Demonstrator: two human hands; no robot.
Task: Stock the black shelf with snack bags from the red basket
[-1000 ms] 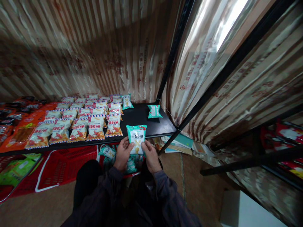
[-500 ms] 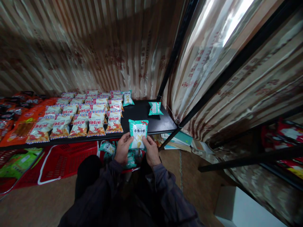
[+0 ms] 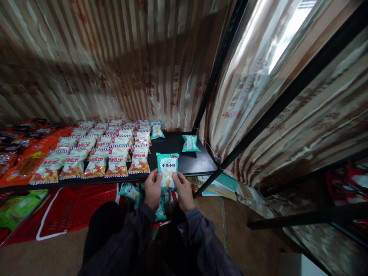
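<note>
Between my two hands is a teal and white snack bag [image 3: 168,168], upright with its printed front facing me. My left hand [image 3: 153,188] pinches its left side, thumb on the front. On the other side my right hand [image 3: 184,188] grips the right edge the same way. The bag is just over the front edge of a black shelf [image 3: 169,147]. One teal bag [image 3: 157,130] stands at the shelf's back, and another teal bag [image 3: 190,143] lies back side up at the right. Below my hands, more teal bags [image 3: 130,190] fill a red basket, partly hidden by my arms.
Rows of white and orange snack bags [image 3: 117,161] cover the shelf's left part, with orange packets [image 3: 31,163] beyond. A red basket [image 3: 77,203] sits beneath. Black shelf posts [image 3: 258,111] slant at the right, near books [image 3: 224,183] and a white box [image 3: 299,264].
My view has tilted up slightly, so the shelf appears lower. Both hands keep their hold on the teal bag, which stays by the shelf's front edge.
</note>
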